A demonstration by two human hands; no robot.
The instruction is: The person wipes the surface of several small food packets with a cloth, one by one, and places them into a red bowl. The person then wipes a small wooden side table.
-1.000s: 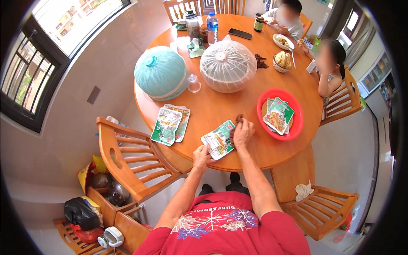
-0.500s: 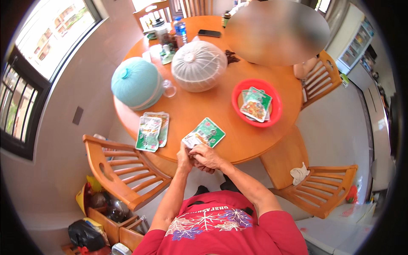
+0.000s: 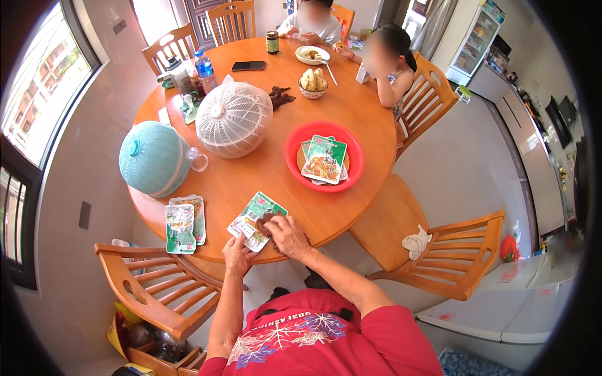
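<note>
A green and white food pouch (image 3: 259, 205) lies flat near the table's front edge. My left hand (image 3: 237, 255) grips its near corner with the fingers closed. A bunched dark brown cloth (image 3: 266, 225) is in my right hand (image 3: 290, 238), pressed onto the right side of the pouch. Further left, a small stack of similar pouches (image 3: 180, 229) rests close to the table edge. Several more pouches (image 3: 325, 160) lie in a red plastic basin (image 3: 292, 141) to the right, beyond my right hand.
A blue mesh food cover (image 3: 150, 156) and a white one (image 3: 232, 122) stand on the round wooden table (image 3: 251, 172), with a clear cup (image 3: 199, 161) beside them. Bottles, a phone (image 3: 249, 65) and bowls sit farther back. Two people sit at the far side. Wooden chairs surround the table.
My hands have come apart from near the table edge. The right one now presses the brown cloth onto the pouch, while the left takes its near corner. The view has shifted, showing the seated people.
</note>
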